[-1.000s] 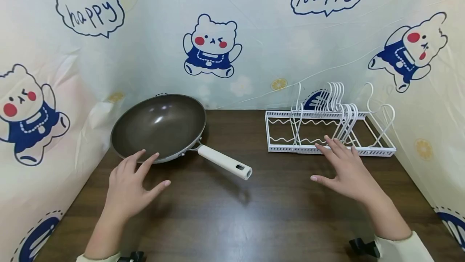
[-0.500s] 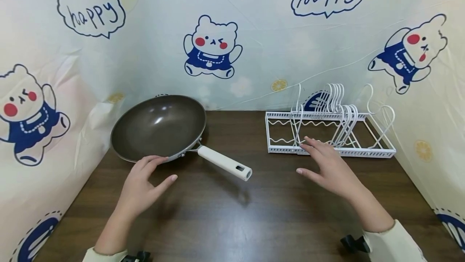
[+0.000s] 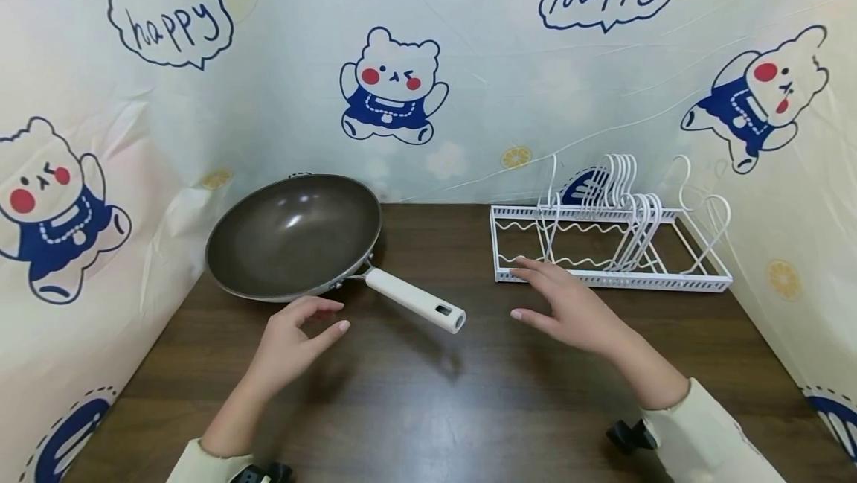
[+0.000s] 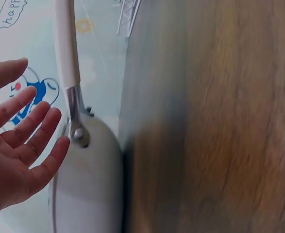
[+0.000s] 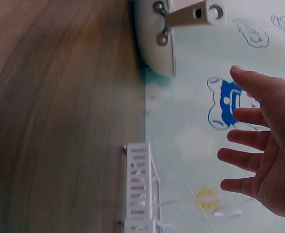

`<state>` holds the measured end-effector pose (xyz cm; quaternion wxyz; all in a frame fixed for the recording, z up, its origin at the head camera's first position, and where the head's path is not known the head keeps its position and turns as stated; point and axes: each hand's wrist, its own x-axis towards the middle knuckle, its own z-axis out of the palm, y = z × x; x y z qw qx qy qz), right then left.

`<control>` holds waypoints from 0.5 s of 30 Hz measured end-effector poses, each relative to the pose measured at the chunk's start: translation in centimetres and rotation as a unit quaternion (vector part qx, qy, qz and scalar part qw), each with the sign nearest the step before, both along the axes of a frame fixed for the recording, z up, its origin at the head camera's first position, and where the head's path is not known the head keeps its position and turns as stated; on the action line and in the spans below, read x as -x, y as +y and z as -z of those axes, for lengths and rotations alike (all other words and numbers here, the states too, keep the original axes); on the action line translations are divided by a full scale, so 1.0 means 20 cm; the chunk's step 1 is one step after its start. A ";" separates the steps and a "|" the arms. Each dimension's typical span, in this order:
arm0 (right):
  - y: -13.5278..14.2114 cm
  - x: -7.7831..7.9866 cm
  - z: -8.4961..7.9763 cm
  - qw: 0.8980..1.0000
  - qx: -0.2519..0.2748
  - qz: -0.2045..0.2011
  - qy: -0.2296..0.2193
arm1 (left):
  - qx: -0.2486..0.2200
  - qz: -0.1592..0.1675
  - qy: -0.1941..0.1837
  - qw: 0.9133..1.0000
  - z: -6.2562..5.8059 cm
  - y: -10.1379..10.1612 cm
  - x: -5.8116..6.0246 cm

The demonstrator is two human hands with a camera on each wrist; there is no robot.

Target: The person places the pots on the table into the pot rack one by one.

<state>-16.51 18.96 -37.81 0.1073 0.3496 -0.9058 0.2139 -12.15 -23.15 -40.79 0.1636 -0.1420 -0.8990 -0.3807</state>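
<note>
Left hand (image 3: 289, 343) near pan (image 3: 294, 241), contact unclear.

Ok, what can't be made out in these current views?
Head: far outer wall of the pan, hidden by the pan itself.
Head: part of the rack, behind the right hand.
Left wrist: tip of the handle, cut off by the top edge.
Right wrist: one rack end, cut off by the bottom edge.

On the worktop (image 3: 435, 416), the pan (image 3: 294, 237) lies beyond my left hand (image 3: 293, 341), the rack (image 3: 669, 282) beyond my right hand (image 3: 572, 312), the cloth (image 3: 482, 74) behind both.
</note>
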 end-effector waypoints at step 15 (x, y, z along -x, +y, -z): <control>-0.19 0.04 -0.02 0.994 0.043 -0.048 -0.086 | -0.470 0.074 -0.337 0.813 0.06 0.18 0.05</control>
